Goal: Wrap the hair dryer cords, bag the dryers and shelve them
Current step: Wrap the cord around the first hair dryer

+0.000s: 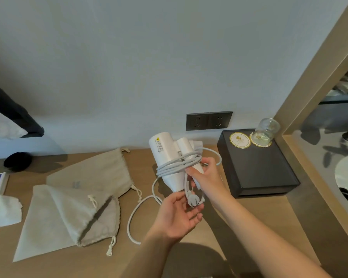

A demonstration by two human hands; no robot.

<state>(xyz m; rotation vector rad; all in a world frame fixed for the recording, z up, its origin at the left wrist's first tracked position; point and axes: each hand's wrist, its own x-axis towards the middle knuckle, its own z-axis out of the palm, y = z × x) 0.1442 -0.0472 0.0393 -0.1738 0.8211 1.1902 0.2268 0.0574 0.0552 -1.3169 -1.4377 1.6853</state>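
wooden counter (64, 265), filling the lower half of the frame, with two flat drawstring bags: the near bag (54, 217) at lower left, overlapping the far bag (96, 173) behind it; both lie empty and untouched. black tray (257, 165) at centre right, carrying an upturned glass (266, 129) at its far corner. hair dryer (165, 151), white and folded, is held above the counter at frame centre, just left of the tray and below the wall socket (209, 120). right hand (207, 177) grasps the dryer by its handle, fingers curled round it and pinning the wound turns. left hand (179, 215) lies released, palm up, fingers relaxed, directly beneath the plug (192, 199); whether the plug touches the palm cannot be told. cord (177, 167) makes several turns around the body and handle, while a long slack loop trails down to the counter at lower centre. judged stage: wrapping part done, bagging not begun. risks from here: if the right hand loosens its hold while the left takes up the slack, the turns may spring apart, since nothing but that hold secures them; the trailing loop may drag across the counter and snag a bag's drawstring; the dryer's swing toward the tray could strike the glass; a loose plug end would let the coil unwind inside the bag
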